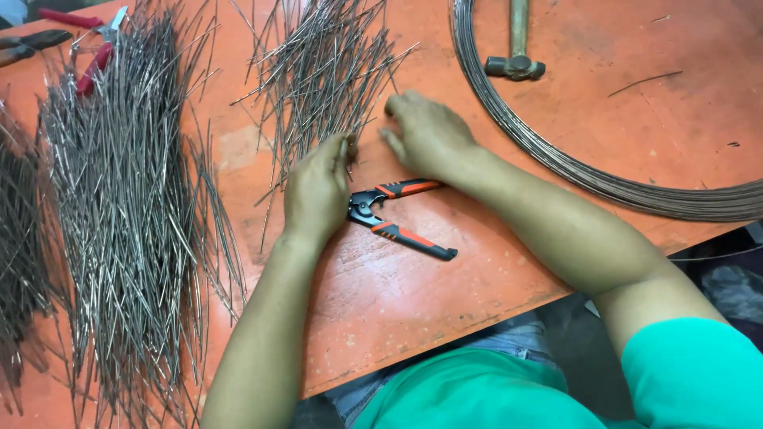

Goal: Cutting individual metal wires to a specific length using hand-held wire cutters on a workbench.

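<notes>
head view: your left hand and right hand both sit at the near edge of the small pile of thin cut steel wires on the worn orange desk | fingers curled at the wire ends, can't tell if either grip actually pinches one | black-and-orange pliers lie just under your hands | big wire heap off left, wire coil and hammer right

A worn orange-red painted tabletop with pale scuffs carries grey-silver cut wire lengths, a dull grey coil of wire, black pliers with orange-striped handles, and red-handled cutters, beside a teal-green sleeve.
</notes>
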